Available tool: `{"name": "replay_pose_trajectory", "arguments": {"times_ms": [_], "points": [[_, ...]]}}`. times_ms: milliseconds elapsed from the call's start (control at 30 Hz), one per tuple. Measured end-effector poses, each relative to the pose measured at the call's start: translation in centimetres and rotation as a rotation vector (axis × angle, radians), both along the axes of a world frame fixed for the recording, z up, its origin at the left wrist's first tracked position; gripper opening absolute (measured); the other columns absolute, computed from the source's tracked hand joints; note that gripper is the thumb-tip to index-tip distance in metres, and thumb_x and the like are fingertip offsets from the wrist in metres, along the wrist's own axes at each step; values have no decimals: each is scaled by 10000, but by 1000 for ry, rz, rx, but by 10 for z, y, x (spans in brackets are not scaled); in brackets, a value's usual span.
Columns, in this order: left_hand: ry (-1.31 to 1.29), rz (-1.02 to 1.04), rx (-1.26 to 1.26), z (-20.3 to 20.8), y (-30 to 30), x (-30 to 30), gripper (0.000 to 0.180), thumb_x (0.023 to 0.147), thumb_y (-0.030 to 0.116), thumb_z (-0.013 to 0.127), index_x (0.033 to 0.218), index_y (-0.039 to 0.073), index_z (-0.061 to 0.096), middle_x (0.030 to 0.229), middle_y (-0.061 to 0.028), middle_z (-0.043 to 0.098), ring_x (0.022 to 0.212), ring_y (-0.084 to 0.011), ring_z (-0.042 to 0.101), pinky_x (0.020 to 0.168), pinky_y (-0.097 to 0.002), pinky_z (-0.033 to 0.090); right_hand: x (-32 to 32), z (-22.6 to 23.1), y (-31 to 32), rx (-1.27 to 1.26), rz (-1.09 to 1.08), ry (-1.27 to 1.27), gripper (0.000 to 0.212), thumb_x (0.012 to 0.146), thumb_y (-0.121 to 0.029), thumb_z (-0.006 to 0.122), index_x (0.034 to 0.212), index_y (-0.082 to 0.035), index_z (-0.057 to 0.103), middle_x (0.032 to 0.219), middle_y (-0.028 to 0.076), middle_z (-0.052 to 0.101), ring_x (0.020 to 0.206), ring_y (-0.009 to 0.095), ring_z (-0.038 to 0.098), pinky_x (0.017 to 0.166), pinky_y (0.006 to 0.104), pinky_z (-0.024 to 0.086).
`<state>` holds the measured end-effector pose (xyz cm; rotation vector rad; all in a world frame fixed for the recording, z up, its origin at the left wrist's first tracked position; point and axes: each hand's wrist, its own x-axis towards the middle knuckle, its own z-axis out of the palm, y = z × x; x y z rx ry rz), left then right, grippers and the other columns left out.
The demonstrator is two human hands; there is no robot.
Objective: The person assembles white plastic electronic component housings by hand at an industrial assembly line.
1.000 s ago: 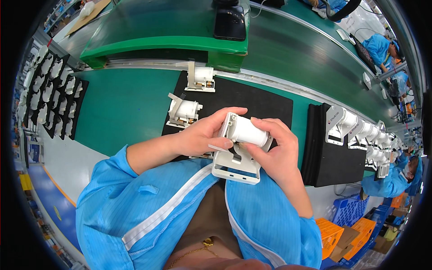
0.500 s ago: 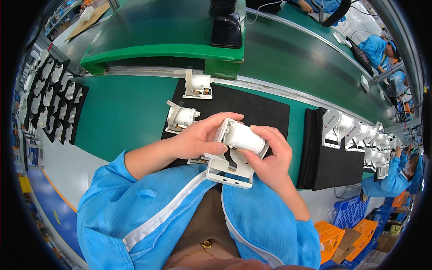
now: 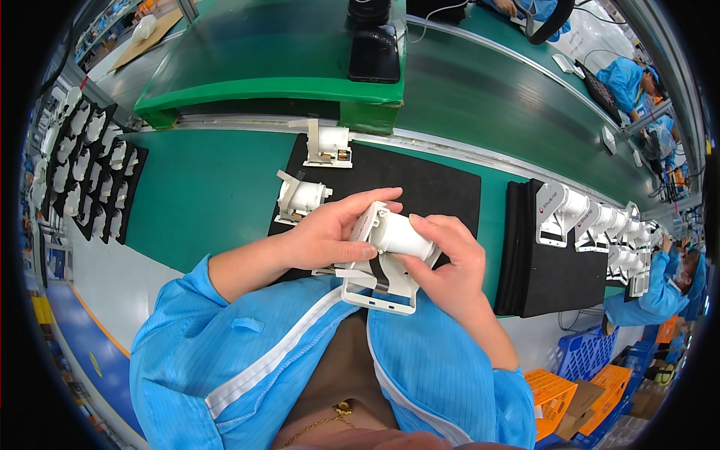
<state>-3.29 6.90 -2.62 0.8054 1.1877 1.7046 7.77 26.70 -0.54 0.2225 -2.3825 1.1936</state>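
Between my hands is a white plastic housing with a cylindrical body (image 3: 402, 234) and an open bracket frame at its near end, tilted just above the lap side of the bench. My left hand (image 3: 334, 229) grips its left plate, thumb lying across the front. On the right side, my right hand (image 3: 452, 259) closes thumb and fingers round the cylinder's end. Two similar white housings, one at the back (image 3: 328, 144) and one nearer (image 3: 301, 197), rest on the black foam mat (image 3: 427, 169). A further white part shows partly under my left wrist.
Stacked black trays of white parts (image 3: 90, 165) stand at left. Finished-looking white housings (image 3: 562, 214) line up on black foam (image 3: 562, 277) at right. A green raised shelf (image 3: 262, 86) holding a black phone (image 3: 374, 54) borders the back. Co-workers in blue sit at right.
The housing has shifted slightly left and turned a little in my hands. My right thumb and fingers have moved slightly left along the cylinder. Both hands keep their hold.
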Motion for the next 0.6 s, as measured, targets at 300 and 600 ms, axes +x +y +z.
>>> {"name": "replay_pose_trajectory", "arguments": {"times_ms": [300,600], "points": [[-7,-39,32,2,0,-2,829,848,172,697,1486,17,191,1481,-193,329,1345,-251,393,1104,-388,345,3,-6,-6,-19,-49,118,499,614,-69,844,1084,-38,677,976,138,652,820,233,663,684,298,549],[164,9,-22,-2,-2,1,762,819,8,636,1483,56,264,1417,-138,415,1282,-198,436,1057,-346,385,7,-5,-3,-51,-2,16,491,643,-62,831,1107,-48,670,976,119,643,820,237,654,683,304,550]]}}
